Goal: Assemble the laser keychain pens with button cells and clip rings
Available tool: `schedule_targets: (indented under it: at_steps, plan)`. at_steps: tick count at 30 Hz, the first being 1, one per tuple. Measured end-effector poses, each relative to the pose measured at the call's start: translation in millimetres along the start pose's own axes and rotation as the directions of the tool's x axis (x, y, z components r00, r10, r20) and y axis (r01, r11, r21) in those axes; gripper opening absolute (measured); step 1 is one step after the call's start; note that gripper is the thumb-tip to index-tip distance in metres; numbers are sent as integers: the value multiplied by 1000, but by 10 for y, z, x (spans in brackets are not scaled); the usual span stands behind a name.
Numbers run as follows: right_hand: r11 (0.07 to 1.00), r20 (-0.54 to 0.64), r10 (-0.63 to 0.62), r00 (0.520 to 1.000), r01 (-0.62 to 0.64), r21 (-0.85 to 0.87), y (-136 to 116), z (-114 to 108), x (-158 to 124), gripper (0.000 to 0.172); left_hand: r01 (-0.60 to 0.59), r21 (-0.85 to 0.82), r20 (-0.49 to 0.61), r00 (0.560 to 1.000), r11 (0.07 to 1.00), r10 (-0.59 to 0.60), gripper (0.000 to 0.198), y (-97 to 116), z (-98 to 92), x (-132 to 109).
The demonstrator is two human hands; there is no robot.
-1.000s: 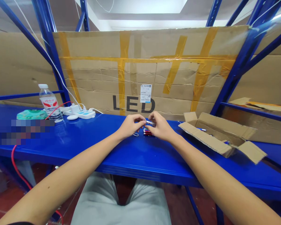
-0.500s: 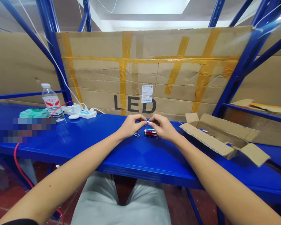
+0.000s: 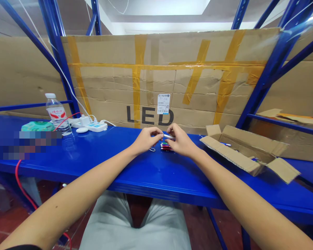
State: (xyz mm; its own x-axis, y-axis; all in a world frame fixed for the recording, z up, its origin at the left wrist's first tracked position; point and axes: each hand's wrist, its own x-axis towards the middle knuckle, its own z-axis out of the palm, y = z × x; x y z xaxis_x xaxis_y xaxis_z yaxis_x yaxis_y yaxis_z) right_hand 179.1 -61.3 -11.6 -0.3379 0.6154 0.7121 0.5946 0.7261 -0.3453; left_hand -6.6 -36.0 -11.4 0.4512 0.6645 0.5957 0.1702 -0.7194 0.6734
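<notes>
A slim silver tube [image 3: 169, 136], pen-like, spans the gap between my two hands above the blue table. My left hand [image 3: 147, 138] pinches its left end between thumb and fingertips. My right hand [image 3: 181, 140] is curled about the right end, its index finger arched up, so more of the silver body shows. Just below, several small metallic tubes [image 3: 166, 148], red and green among them, lie side by side on the table, partly behind my right hand. A small pale cord loop [image 3: 152, 150] lies under my left fingers.
An open cardboard box [image 3: 229, 156] with a few blue items stands right. A water bottle [image 3: 56, 113], a green packet [image 3: 38, 126] and a white power strip [image 3: 97, 126] are at left. A large carton marked LED [image 3: 106, 83] stands behind, between blue rack posts.
My right hand's fingers have lifted and loosened slightly to the right, exposing more of the silver tube. My left hand stays almost still.
</notes>
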Motion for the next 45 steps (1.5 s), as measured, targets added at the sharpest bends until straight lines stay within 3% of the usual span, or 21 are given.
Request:
schedule_targets:
  at_steps: [9,14,18,21,23,28,31,34,36,38,42,45]
  plan:
    - [999,-45,-22,999,24,46,-18,-47,13,11,-18,-12,13,1000,1000,18,18,14,-21,-4]
    - [973,63,143,988,-152,176,-65,-87,22,14,-86,90,-5,996,992,87,16,13,0,-25]
    - [824,232,298,926,-373,427,-78,-85,19,25,-146,175,14,989,974,146,15,40,31,-46]
    - [605,381,375,845,-535,590,-96,-100,25,31,-232,246,37,972,941,230,13,67,51,-62]
    - [469,487,419,767,-641,607,-105,-127,40,29,-314,286,79,949,905,304,14,77,61,-72]
    - [154,773,432,465,-882,445,-47,-172,82,9,-444,337,197,896,830,399,18,94,83,-87]
    - [46,850,390,353,-930,365,15,-135,76,6,-483,375,265,874,792,407,22,140,85,-93]
    - [14,871,392,297,-948,317,40,-105,62,7,-542,373,349,834,753,427,27,182,79,-100]
    - [28,846,437,305,-945,326,20,-121,64,5,-560,358,358,821,747,444,26,183,82,-106]
    - [71,787,496,368,-920,385,-30,-156,77,3,-527,347,296,846,776,443,22,164,97,-112]
    - [232,533,586,610,-757,611,-171,-195,100,5,-311,304,89,950,900,298,12,127,151,-116]
    - [420,300,572,764,-586,693,-232,-151,93,7,-134,168,-3,991,977,136,8,126,181,-101]
